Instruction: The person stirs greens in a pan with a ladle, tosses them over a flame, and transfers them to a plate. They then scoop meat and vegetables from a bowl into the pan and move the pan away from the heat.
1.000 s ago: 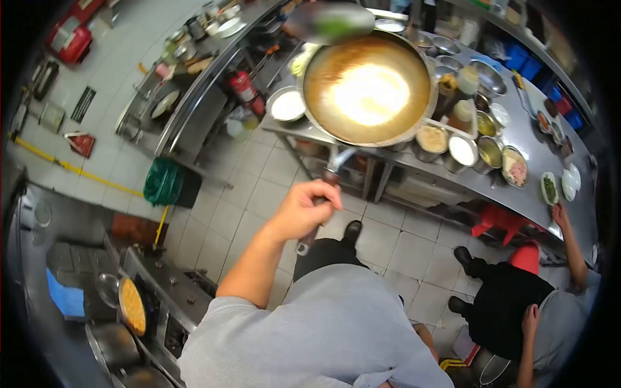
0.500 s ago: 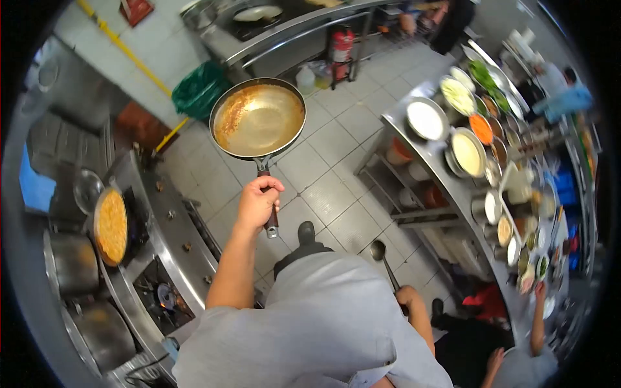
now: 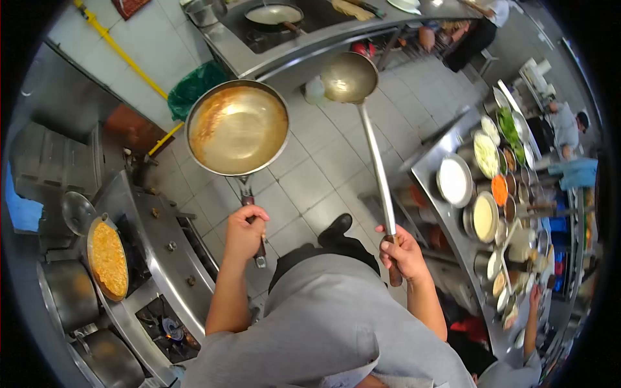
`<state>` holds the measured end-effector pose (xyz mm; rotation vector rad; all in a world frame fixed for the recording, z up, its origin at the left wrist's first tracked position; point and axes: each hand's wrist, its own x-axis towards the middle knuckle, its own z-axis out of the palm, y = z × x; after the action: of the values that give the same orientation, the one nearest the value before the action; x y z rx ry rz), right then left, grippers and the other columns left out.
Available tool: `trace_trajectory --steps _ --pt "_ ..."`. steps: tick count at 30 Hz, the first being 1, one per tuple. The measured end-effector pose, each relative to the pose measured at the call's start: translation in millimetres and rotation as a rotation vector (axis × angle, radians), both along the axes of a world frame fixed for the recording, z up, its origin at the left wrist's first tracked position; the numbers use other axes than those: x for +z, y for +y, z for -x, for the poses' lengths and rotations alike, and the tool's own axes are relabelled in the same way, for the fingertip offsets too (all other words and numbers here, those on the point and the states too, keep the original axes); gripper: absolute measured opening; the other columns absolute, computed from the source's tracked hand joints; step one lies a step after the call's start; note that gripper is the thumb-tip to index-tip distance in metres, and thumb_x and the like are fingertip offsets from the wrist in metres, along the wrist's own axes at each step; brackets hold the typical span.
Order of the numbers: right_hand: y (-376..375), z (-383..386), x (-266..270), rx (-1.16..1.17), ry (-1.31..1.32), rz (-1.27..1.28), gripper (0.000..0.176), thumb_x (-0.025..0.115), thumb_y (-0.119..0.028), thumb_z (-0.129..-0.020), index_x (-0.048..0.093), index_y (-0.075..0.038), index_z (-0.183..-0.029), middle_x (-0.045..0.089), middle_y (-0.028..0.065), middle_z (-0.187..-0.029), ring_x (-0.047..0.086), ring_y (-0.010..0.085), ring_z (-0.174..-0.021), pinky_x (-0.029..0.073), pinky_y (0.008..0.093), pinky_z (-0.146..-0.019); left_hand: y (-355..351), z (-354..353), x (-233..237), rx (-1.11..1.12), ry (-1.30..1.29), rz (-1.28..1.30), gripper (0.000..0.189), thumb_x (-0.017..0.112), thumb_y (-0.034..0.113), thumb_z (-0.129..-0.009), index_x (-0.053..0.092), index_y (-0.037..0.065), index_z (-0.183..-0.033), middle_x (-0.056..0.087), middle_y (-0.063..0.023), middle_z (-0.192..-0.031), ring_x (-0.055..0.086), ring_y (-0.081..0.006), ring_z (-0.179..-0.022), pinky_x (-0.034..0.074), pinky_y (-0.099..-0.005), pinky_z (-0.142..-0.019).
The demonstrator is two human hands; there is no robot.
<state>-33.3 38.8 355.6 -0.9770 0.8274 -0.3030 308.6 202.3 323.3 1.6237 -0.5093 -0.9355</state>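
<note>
My left hand (image 3: 246, 231) is closed round the dark handle of a frying pan (image 3: 238, 132), held out in front of me over the floor. Brown stains mark the pan's inside, and no food shows in it. In my right hand (image 3: 403, 253) is a long ladle (image 3: 375, 155), gripped by its brown handle end. Its round metal bowl points up and away from me, right of the pan and apart from it. The ladle's bowl looks bare.
At left, a stove (image 3: 158, 236) has a lit burner (image 3: 169, 328) and a pan of orange-yellow food (image 3: 108, 260). A green-lined bin (image 3: 194, 89) stands ahead. On the right, a steel counter (image 3: 424, 169) bears several bowls; co-workers stand near it. Another stove counter (image 3: 259, 61) lies ahead.
My right hand has raised the ladle from low by my side to upright in front of me. The frying pan has shifted slightly left. My view has turned toward the far counter.
</note>
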Motion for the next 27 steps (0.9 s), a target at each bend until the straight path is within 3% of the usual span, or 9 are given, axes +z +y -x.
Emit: trace_trajectory --steps 6,8,10,12,15,17,20,23,27 --pt "-127 -113 8 0.452 -0.179 -0.034 0.042 0.057 -0.009 -0.098 0.052 -0.004 -0.14 0.056 -0.0003 -0.076 0.055 0.0076 -0.061 0.047 0.025 -0.064 -105 -23 7 0.009 0.024 0.127 0.014 0.057 -0.009 -0.087 0.064 0.003 -0.084 0.057 -0.0025 -0.072 0.054 -0.0096 -0.057 0.044 -0.0265 -0.051" --pt "-164 -148 6 0.581 -0.229 -0.104 0.044 0.058 -0.02 -0.102 0.051 -0.005 -0.142 0.059 0.0012 -0.085 0.058 0.0103 -0.069 0.05 0.0269 -0.068 -134 -28 22 0.078 0.205 0.246 0.016 0.054 -0.014 -0.086 0.06 0.001 -0.087 0.059 -0.009 -0.091 0.056 -0.013 -0.061 0.049 -0.029 -0.054" --pt "-207 -182 -3 0.674 -0.263 -0.13 0.044 0.058 -0.026 -0.104 0.052 -0.005 -0.142 0.062 0.0023 -0.088 0.06 0.0113 -0.075 0.051 0.0278 -0.071 -153 -40 20 0.081 0.183 0.276 0.017 0.054 -0.015 -0.086 0.06 0.001 -0.087 0.058 -0.0096 -0.095 0.057 -0.0133 -0.063 0.049 -0.0295 -0.055" --pt "-243 -213 -9 0.857 -0.182 0.126 0.053 0.054 -0.045 -0.104 0.059 -0.002 -0.135 0.064 0.005 -0.093 0.061 0.0154 -0.079 0.053 0.0296 -0.075 -168 -56 25 0.094 0.222 0.327 0.017 0.054 -0.015 -0.086 0.06 0.001 -0.089 0.057 -0.0105 -0.103 0.058 -0.0142 -0.066 0.05 -0.0309 -0.058" --pt "-298 -261 1 0.887 -0.035 0.22 0.06 0.052 -0.054 -0.103 0.062 -0.002 -0.132 0.067 0.0069 -0.1 0.063 0.0158 -0.086 0.054 0.0303 -0.08 -179 -75 28 0.215 0.231 0.329 0.016 0.055 -0.014 -0.086 0.06 0.001 -0.089 0.057 -0.0113 -0.106 0.058 -0.0148 -0.066 0.051 -0.0317 -0.057" --pt "-333 -292 -7 0.932 -0.031 0.281 0.057 0.057 -0.048 -0.103 0.059 -0.002 -0.136 0.068 0.0079 -0.103 0.064 0.0151 -0.089 0.054 0.0301 -0.081 -190 -89 25 0.311 0.203 0.351 0.015 0.055 -0.013 -0.087 0.06 0.001 -0.09 0.06 -0.01 -0.096 0.057 -0.014 -0.064 0.05 -0.0308 -0.057" --pt "-384 -342 5 0.747 -0.036 0.293 0.05 0.063 -0.034 -0.101 0.058 -0.001 -0.138 0.069 0.0074 -0.103 0.065 0.0137 -0.09 0.054 0.0289 -0.08 -198 -120 21 0.265 -0.109 0.098 0.011 0.057 -0.009 -0.086 0.061 0.001 -0.084 0.057 -0.0036 -0.069 0.056 -0.0113 -0.06 0.048 -0.0268 -0.056" --pt "-447 -413 -5 0.647 -0.083 0.54 0.047 0.064 -0.028 -0.1 0.057 -0.006 -0.142 0.07 0.0044 -0.102 0.065 0.0106 -0.086 0.052 0.0273 -0.08 -211 -164 -6 0.362 -0.177 0.095 0.007 0.059 -0.002 -0.086 0.063 0.003 -0.083 0.058 -0.0002 -0.071 0.057 -0.0096 -0.061 0.044 -0.0254 -0.053" --pt "-523 -518 -23 0.534 0.143 0.906 0.063 0.068 -0.03 -0.098 0.047 0.001 -0.149 0.064 0.0157 -0.129 0.061 0.0213 -0.116 0.045 0.0317 -0.101 -244 -199 -7 0.56 0.019 0.177 0.012 0.057 -0.009 -0.084 0.062 0.002 -0.082 0.057 -0.0008 -0.074 0.055 -0.0098 -0.061 0.044 -0.0254 -0.054"
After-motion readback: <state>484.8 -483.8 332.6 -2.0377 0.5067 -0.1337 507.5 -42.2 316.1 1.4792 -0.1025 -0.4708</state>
